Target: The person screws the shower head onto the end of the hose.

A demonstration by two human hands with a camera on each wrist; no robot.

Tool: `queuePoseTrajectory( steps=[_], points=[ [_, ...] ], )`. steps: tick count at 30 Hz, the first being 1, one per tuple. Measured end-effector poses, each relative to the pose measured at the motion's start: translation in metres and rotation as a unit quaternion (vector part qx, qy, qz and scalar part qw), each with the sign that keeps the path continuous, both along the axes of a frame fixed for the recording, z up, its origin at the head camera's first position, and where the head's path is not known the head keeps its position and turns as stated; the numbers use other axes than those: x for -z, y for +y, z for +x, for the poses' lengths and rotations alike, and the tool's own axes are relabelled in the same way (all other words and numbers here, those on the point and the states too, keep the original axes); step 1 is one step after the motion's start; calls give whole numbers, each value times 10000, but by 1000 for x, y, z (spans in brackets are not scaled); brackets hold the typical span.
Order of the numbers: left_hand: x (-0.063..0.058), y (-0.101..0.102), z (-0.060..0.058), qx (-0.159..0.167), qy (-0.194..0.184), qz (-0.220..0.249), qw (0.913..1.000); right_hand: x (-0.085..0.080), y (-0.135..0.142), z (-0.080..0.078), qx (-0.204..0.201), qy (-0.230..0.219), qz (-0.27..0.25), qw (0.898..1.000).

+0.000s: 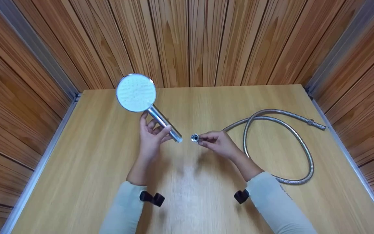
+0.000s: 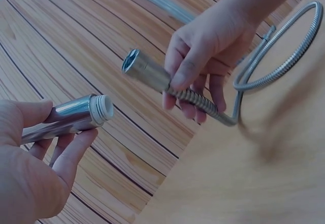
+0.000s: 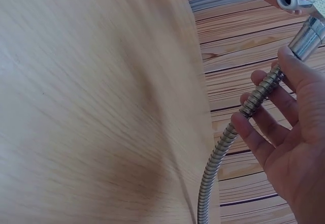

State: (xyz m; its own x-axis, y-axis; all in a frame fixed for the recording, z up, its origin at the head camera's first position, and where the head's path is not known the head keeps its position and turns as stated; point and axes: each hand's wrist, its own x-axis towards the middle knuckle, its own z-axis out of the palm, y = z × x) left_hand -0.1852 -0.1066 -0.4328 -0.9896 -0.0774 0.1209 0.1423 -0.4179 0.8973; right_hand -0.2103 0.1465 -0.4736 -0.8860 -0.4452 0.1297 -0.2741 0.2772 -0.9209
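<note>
A shower head (image 1: 136, 92) with a round pale face and a chrome handle (image 1: 161, 119) is held above the table by my left hand (image 1: 150, 136). The thumb and fingers grip the handle, whose white threaded end (image 2: 103, 107) points toward the hose. My right hand (image 1: 219, 142) pinches a ribbed metal shower hose (image 3: 216, 158) just behind its connector nut (image 2: 144, 70). The nut's open mouth faces the handle's threaded end, a small gap apart. From the right hand the hose loops across the right side of the table.
The hose's far end (image 1: 318, 125) lies near the table's right edge, with a small fitting on it. Wood-plank walls (image 1: 187, 42) stand behind and on both sides of the wooden table (image 1: 102, 162). Metal rails (image 1: 44, 159) run along the side edges.
</note>
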Motion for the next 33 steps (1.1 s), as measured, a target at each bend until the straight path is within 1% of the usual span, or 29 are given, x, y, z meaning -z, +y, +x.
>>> queuePoseTrajectory(
  steps=[4, 7, 10, 14, 19, 25, 28, 33],
  points=[
    [-3, 3, -3, -189, 16, 108, 9998, -2, -6, 0, 70, -245, 144, 9996],
    [-4, 5, -6, -281, 39, 166, 9995, -3, -12, 0, 87, -271, 357, 9990],
    [-6, 7, -8, -339, 168, 189, 9991, -5, -17, -1, 95, -213, 587, 9980],
    [-8, 11, -11, -377, 405, 189, 9983, -5, -20, -2, 162, -257, 782, 9965],
    [-8, 17, -13, -408, 505, 89, 9979, -7, -21, -4, 199, -272, 915, 9952],
    [-7, 24, -15, -639, 557, -190, 9962, -10, -24, -3, 334, -260, 1085, 9932],
    [-6, 24, -15, -669, 663, -310, 9951, -9, -24, -3, 340, -201, 1120, 9929],
    [-3, 24, -16, -786, 678, -469, 9935, -9, -26, -3, 362, -258, 1143, 9925]
  ],
)
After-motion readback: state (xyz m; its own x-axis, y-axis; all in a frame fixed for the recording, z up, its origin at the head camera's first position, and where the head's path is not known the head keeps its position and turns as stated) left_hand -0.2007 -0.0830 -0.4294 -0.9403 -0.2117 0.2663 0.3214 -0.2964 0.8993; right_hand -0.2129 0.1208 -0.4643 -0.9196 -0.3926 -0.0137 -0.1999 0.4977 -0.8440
